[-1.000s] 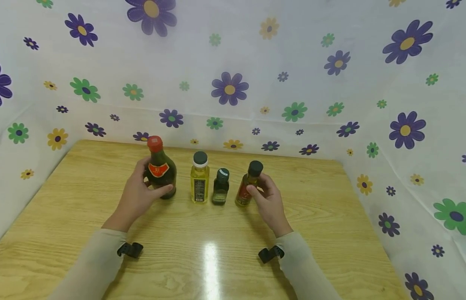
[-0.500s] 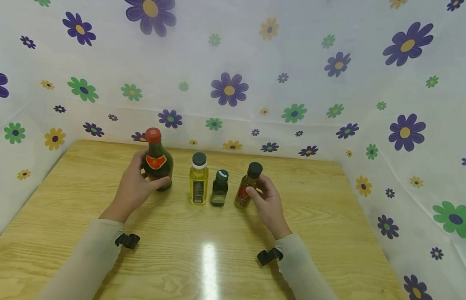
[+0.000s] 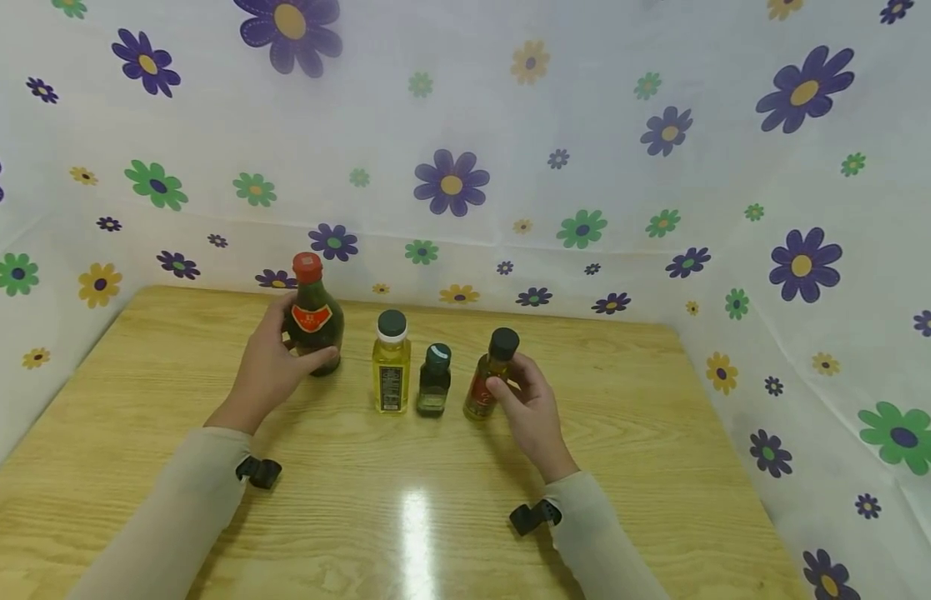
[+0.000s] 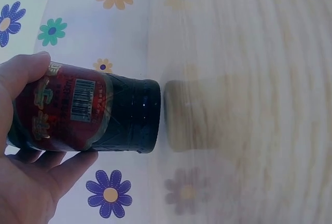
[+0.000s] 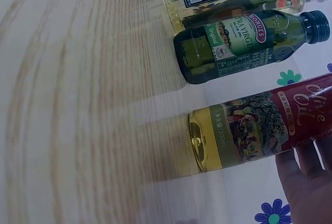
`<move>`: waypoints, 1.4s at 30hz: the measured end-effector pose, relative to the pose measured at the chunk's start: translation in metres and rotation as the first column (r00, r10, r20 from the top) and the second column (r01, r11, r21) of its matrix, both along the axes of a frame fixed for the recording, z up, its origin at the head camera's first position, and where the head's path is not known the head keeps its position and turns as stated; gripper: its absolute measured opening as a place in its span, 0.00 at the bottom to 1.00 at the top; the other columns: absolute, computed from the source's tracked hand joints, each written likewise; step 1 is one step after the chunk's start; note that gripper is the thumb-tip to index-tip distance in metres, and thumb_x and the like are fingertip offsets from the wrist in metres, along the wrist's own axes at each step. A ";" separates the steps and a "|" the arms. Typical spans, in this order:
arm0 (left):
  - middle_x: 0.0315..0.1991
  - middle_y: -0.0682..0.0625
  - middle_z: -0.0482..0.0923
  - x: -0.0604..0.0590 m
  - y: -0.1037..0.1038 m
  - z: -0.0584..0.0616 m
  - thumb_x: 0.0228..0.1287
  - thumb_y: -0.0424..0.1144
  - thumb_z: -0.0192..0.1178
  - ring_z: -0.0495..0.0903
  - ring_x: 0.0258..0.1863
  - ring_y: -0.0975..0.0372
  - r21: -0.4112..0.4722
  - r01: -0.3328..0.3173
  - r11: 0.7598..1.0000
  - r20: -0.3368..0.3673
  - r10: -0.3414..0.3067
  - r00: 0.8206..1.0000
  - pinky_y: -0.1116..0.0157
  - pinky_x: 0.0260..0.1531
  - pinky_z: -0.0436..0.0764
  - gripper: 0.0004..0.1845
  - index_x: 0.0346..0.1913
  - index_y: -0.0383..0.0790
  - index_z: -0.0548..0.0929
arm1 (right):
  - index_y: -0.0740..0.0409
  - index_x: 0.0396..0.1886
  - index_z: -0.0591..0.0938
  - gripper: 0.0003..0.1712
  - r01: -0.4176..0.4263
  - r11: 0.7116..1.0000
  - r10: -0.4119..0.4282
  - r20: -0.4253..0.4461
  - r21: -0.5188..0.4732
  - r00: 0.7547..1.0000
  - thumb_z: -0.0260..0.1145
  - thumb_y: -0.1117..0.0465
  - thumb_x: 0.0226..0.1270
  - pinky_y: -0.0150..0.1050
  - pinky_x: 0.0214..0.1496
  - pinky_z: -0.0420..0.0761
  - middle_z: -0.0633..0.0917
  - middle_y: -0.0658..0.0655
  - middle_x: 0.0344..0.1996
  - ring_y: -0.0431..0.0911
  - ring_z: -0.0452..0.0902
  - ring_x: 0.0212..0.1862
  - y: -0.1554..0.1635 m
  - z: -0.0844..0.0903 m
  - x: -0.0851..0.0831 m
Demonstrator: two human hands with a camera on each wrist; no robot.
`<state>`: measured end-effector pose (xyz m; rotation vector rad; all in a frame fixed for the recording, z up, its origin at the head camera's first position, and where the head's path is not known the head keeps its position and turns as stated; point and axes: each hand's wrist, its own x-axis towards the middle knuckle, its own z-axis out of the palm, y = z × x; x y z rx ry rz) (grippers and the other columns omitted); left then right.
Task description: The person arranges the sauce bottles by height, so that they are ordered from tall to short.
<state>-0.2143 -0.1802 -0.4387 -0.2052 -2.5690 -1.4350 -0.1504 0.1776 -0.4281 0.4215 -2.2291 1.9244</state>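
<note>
My left hand point(image 3: 266, 367) grips a dark bottle point(image 3: 312, 323) with a red cap and red-orange neck label, at the left of the row. In the left wrist view a thin gap shows between the base of this dark bottle point(image 4: 132, 112) and its reflection on the table. My right hand point(image 3: 533, 412) holds a small olive oil bottle point(image 3: 482, 387) with a black cap and red label, at the row's right end. Its 200ml label point(image 5: 249, 128) shows in the right wrist view. Fingers behind both bottles are partly hidden.
Between the hands stand a yellow oil bottle point(image 3: 391, 367) with a dark green cap and a small dark green olive oil bottle point(image 3: 433, 383). The wooden table point(image 3: 345, 517) meets a white flower-print cloth point(image 3: 480, 100) at the back and sides.
My left hand has shifted the red-capped bottle slightly up and away from me. The right hand and its bottle stay in place; the whole view drifts a little.
</note>
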 end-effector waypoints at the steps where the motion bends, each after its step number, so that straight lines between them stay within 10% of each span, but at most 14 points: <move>1: 0.66 0.45 0.65 -0.001 0.000 -0.001 0.48 0.46 0.74 0.66 0.64 0.47 0.001 -0.003 1.000 0.001 0.003 1.000 0.41 0.58 0.68 0.49 0.72 0.54 0.55 | 0.61 0.61 0.71 0.22 0.002 1.000 -0.002 0.001 0.003 1.000 0.60 0.67 0.68 0.54 0.62 0.70 0.76 0.59 0.55 0.46 0.73 0.59 0.000 0.000 0.000; 42: 0.67 0.47 0.63 -0.023 0.011 -0.002 0.49 0.48 0.73 0.64 0.65 0.47 0.058 0.009 0.998 0.045 -0.012 0.999 0.42 0.59 0.68 0.51 0.73 0.54 0.53 | 0.61 0.61 0.71 0.22 -0.013 1.000 0.013 -0.032 -0.010 0.999 0.59 0.69 0.68 0.52 0.63 0.70 0.76 0.60 0.54 0.46 0.72 0.59 0.000 -0.002 0.000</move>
